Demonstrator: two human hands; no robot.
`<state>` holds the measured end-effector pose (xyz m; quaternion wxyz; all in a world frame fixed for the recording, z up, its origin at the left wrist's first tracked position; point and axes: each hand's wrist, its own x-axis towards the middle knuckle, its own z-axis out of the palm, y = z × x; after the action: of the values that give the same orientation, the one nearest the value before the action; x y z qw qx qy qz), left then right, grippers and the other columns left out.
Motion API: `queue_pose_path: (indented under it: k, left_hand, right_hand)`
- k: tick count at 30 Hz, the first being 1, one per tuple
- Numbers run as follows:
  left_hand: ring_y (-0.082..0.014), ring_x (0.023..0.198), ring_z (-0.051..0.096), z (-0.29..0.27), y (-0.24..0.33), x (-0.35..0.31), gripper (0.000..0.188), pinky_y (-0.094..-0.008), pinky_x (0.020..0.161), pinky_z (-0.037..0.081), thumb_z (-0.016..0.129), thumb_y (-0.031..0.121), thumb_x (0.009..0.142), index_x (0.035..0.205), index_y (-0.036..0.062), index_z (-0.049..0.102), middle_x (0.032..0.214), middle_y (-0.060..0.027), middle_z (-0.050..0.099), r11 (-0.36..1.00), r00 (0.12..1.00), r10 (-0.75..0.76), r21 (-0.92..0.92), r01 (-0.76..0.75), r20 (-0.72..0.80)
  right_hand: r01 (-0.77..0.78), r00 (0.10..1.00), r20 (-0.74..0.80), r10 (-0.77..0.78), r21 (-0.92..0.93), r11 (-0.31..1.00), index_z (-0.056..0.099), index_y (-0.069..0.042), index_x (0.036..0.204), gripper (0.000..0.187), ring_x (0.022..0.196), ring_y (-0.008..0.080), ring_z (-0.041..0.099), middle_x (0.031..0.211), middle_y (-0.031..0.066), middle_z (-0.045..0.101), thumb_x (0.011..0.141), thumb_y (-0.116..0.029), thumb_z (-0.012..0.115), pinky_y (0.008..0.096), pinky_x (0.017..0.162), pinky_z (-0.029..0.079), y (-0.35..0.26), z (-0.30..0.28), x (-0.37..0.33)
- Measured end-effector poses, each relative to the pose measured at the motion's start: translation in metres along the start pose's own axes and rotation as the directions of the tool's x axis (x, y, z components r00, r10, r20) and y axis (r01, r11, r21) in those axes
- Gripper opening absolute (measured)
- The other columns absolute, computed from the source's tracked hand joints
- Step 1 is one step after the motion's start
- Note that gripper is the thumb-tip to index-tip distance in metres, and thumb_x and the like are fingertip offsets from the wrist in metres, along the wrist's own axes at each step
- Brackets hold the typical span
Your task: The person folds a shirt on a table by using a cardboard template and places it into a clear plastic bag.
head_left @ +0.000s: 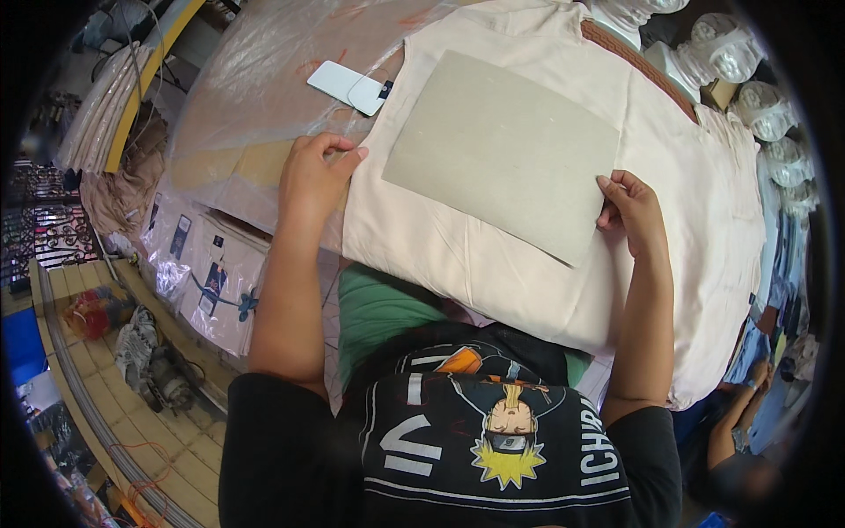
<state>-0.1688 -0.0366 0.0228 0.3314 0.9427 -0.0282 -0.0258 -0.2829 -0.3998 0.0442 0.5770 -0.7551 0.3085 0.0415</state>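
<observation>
Grey board [506, 150] lies on a cream garment [704, 238], set at a slant, with cloth showing along all of its sides. Left hand [348, 148], just left of the board: thumb and forefinger drawn close together at the garment's left edge; whether cloth is pinched between them, I cannot tell. Right hand [606, 199], at the board's right edge: fingers bent, tips touching that edge; whether they grip it or merely rest against it, I cannot tell.

Beyond the board's upper left corner, a white slab [343, 86] with a thin loop of cord rests on clear plastic sheeting [255, 106]; a small black tab [385, 90] sits at its near end, beside the garment. Brown ribbed trim [642, 66] shows past the board's upper right corner, along the garment's far border. Farther right of the board, plastic-wrapped bundles [729, 55] stand in a row, with blue cloth [757, 352] nearer the wearer. Another person's forearm [735, 422] is visible well below and right of the board. Well left of the board, bagged garments [198, 264] carry dark tags [212, 286].
</observation>
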Motion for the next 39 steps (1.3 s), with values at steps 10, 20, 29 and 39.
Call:
queue_pose_path:
  k: [10, 20, 29, 39]
  left_hand:
    - [-0.029, 0.089, 0.058, 0.0, -0.017, 0.003, 0.024, -0.0342, 0.081, 0.045, 0.072, 0.026, 0.073, 0.081, 0.0042, 0.068, 0.097, -0.0145, 0.059, 0.997, 0.999, 0.049, -0.054, -0.048, 0.024]
    - [-0.0278, 0.098, 0.055, -0.003, -0.02, 0.002, 0.03, -0.0343, 0.088, 0.043, 0.072, 0.02, 0.073, 0.101, 0.0104, 0.066, 0.103, -0.0129, 0.056, 0.98, 0.983, 0.173, -0.109, -0.166, 0.062]
    - [-0.031, 0.107, 0.049, 0.007, -0.019, 0.003, 0.022, -0.0384, 0.094, 0.038, 0.071, 0.024, 0.075, 0.091, 0.0101, 0.069, 0.108, -0.013, 0.055, 0.979, 0.98, 0.201, -0.011, -0.201, -0.006]
    - [-0.0273, 0.101, 0.054, 0.008, -0.031, 0.011, 0.02, -0.0336, 0.089, 0.042, 0.068, 0.02, 0.078, 0.086, 0.0015, 0.069, 0.105, -0.013, 0.058, 0.981, 0.981, 0.193, -0.013, -0.193, -0.03]
  right_hand:
    - [0.008, 1.0, -0.004, -0.008, -0.091, 0.996, 0.059, -0.003, 0.083, 0.016, 0.043, 0.0087, 0.053, 0.061, 0.0016, 0.057, 0.087, -0.018, 0.061, 0.02, 0.04, 0.04, -0.02, 0.022, 0.009]
    - [0.024, 0.999, 0.033, -0.02, -0.109, 0.994, 0.06, -0.004, 0.09, 0.019, 0.042, 0.0071, 0.05, 0.061, -0.0007, 0.057, 0.085, -0.022, 0.064, 0.0191, 0.041, 0.036, -0.016, 0.016, 0.017]
    - [0.078, 0.99, -0.099, -0.098, -0.191, 0.979, 0.052, 0.0, 0.122, 0.049, 0.044, 0.0083, 0.052, 0.064, 0.0009, 0.06, 0.08, -0.017, 0.069, 0.0201, 0.041, 0.035, -0.019, 0.024, 0.01]
    - [0.109, 0.986, -0.106, -0.128, -0.164, 0.98, 0.048, 0.0, 0.127, 0.053, 0.045, 0.0089, 0.053, 0.064, 0.0014, 0.059, 0.08, -0.013, 0.068, 0.0213, 0.043, 0.04, -0.015, 0.028, 0.006]
